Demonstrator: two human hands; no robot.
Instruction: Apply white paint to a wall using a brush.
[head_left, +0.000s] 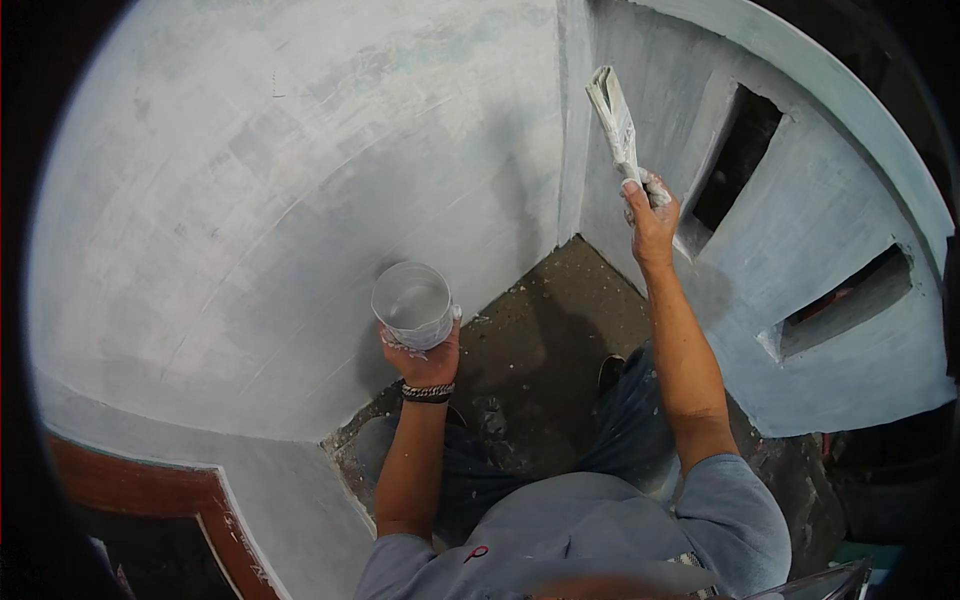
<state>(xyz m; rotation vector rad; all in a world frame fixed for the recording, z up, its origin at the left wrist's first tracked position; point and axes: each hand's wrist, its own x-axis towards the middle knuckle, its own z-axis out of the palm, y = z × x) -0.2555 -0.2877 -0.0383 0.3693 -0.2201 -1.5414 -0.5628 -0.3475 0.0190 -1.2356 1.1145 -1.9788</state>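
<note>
My left hand (424, 361) cradles a white plastic tub (412, 306) from below, its mouth tipped towards me. Pale paint coats the inside of the tub and smears its outer wall and my fingers. In my right hand (652, 214) is a paintbrush (616, 124), gripped at its paint-covered handle. The bristle end points up and away from me, near the corner of the walls, and looks split into clumps. Whether the bristles touch the wall cannot be told. White paint also covers several fingers of my right hand.
A patchy pale wall (247, 225) rises on the left, meeting a blue-grey parapet (750, 300) with slot openings (739, 157) on the right. Below lies a paint-spotted concrete floor (540, 330). A brown frame (139, 480) borders a dark opening at lower left.
</note>
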